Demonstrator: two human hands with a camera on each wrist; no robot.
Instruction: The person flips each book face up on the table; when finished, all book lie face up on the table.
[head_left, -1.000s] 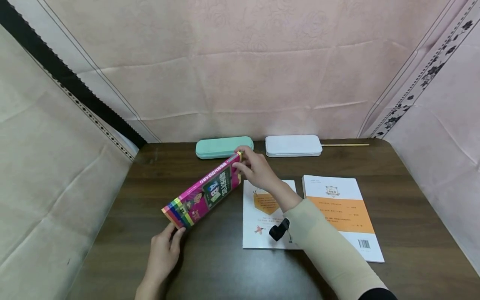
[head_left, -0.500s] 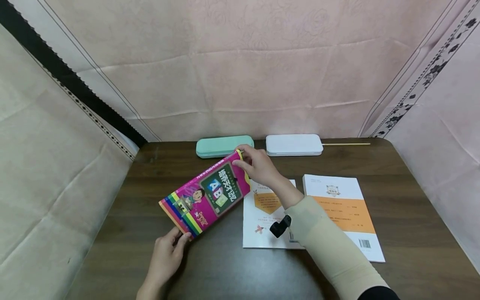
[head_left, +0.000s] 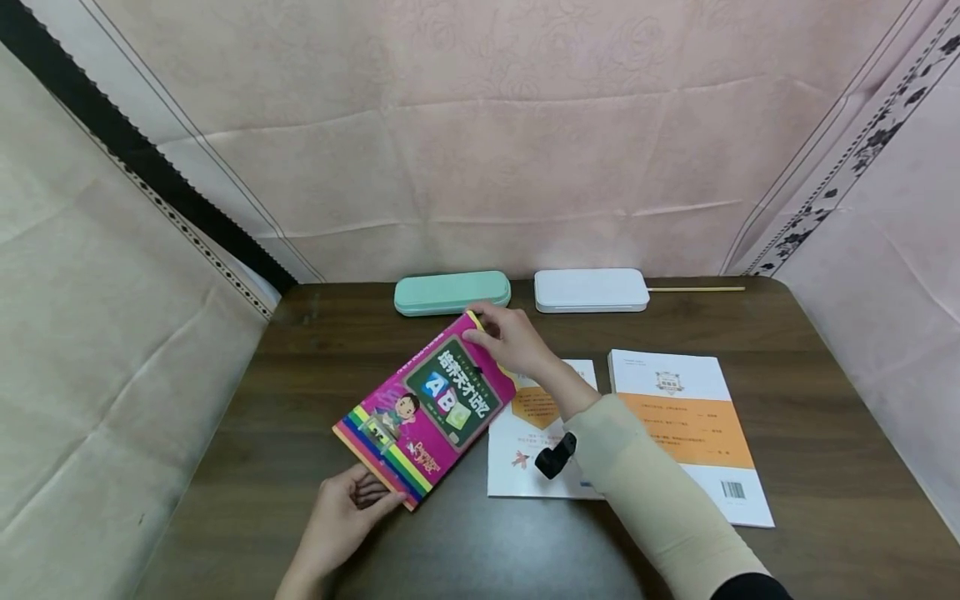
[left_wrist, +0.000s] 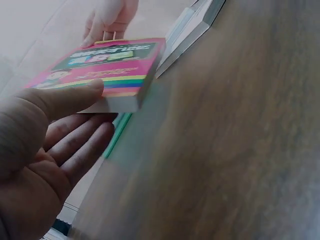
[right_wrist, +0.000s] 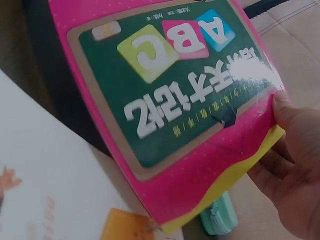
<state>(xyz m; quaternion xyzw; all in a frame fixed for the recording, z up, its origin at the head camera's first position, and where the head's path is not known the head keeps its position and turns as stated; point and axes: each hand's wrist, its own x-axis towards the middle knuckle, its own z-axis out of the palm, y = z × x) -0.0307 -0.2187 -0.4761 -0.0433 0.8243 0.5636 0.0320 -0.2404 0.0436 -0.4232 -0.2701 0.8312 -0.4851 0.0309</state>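
Both hands hold a pink book (head_left: 427, 408) slantwise above the table, its cover showing a green panel with large letters. The left hand (head_left: 341, 517) pinches the book's lower corner. In the left wrist view the thumb of that hand (left_wrist: 40, 165) lies on the cover of the thick book (left_wrist: 112, 70), with the fingers beneath. At the upper end, the right hand (head_left: 517, 342) grips the yellow-trimmed edge. The right wrist view shows that hand (right_wrist: 295, 165) with its thumb on the cover and its fingers behind the book (right_wrist: 200, 135).
A mint-green case (head_left: 452, 293) and a white case (head_left: 591, 291) lie along the table's back edge, with a thin stick (head_left: 697, 289) beside the white one. Two white-and-orange books (head_left: 513, 479) (head_left: 682, 429) lie on the right; the right arm partly covers them. Cloth hangs behind.
The pink book has turned from nearly edge-on until its cover faces up toward the head camera. The left hand has shifted slightly right and down, its thumb now over the cover's corner.
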